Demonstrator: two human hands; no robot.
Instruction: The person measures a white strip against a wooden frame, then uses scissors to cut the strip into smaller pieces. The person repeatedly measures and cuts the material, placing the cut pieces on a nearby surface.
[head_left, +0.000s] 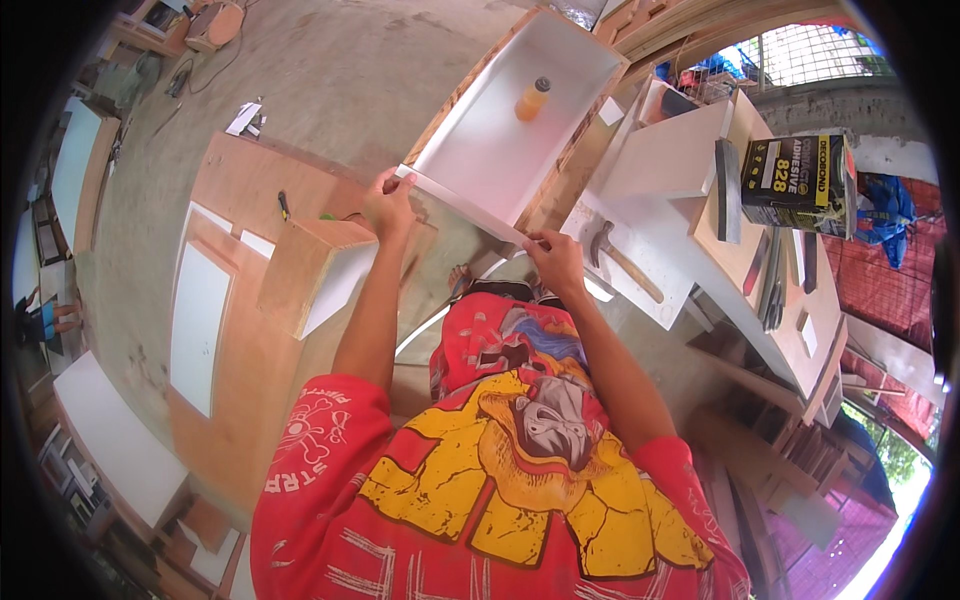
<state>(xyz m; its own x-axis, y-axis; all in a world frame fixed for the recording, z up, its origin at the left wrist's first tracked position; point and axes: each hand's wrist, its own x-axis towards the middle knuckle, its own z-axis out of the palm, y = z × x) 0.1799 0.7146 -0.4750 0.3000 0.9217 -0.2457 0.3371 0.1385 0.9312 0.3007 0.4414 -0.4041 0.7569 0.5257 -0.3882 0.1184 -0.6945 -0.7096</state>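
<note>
In front of me lies an open plywood box (470, 185) with a white lining and raw wood edges. A thin white strip (455, 201) runs along its near edge. My left hand (388, 205) pinches the strip at the box's near left corner. At the near right corner my right hand (557, 262) has its fingers closed on the strip's other end. Inside the box stands an orange bottle (532, 102) with a dark cap. A narrow white band (422, 331) curves below the hands; whether it joins the strip, I cannot tell.
A hammer (625, 262) lies on a white board at right, below a bench with a black-and-yellow can (797, 180) and metal tools (773, 280). At left, a plywood sheet (225, 445) carries a small wooden box (312, 270) and a screwdriver (284, 206). Another person (62, 318) is far left.
</note>
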